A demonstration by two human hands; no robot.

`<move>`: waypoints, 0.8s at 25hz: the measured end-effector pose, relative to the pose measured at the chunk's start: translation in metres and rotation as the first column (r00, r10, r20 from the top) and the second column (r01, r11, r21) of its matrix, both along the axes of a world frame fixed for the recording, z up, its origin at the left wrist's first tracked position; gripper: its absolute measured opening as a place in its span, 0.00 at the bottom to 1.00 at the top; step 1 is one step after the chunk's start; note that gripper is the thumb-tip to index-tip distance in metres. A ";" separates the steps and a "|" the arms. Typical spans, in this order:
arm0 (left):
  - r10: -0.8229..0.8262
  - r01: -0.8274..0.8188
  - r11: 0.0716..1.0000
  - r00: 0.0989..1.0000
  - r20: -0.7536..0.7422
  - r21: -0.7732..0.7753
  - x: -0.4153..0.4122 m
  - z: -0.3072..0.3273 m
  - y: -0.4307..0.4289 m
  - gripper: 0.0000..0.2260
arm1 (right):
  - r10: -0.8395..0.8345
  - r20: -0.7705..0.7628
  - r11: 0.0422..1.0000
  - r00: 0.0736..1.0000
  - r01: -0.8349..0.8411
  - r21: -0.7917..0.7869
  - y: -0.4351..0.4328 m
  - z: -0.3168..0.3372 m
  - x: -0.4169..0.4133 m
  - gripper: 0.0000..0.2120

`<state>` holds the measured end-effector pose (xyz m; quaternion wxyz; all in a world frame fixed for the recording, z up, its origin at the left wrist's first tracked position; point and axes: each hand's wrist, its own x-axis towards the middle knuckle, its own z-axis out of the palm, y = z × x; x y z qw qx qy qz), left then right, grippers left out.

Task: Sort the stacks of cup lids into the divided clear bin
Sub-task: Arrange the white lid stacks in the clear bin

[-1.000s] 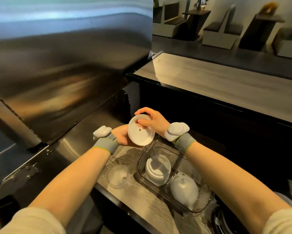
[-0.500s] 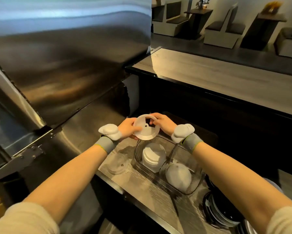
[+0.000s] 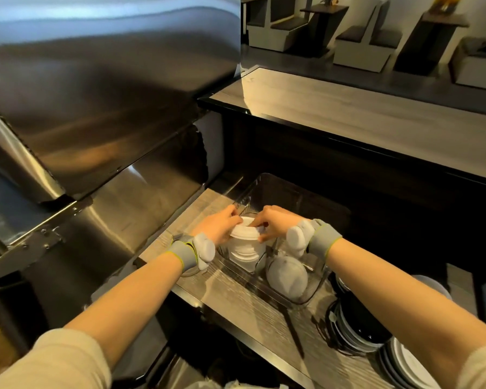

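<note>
Left hand, right hand pinch white lid atop stack in bin.

dim, warm indoor light. bluish and orange glare streaks across the steel panel in the upper left, which looks smeared. the wooden counter at upper right catches pale light. deep shadow fills the middle right. the white lids look soft and slightly blurred. wide-angle distortion bends the frame edges.

I've got the bin on the counter: flat lid stack in its left compartment, left hand and right hand gripping its top, domed lids in the right, more stacks just right of it.
</note>
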<state>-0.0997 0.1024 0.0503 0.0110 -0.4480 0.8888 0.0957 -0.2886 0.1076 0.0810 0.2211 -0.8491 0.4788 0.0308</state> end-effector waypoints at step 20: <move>0.774 -0.720 0.625 0.621 -0.121 0.301 0.072 -0.011 -0.004 0.12 | -0.020 0.096 0.994 0.995 0.031 -0.107 -0.015 0.013 0.083 0.11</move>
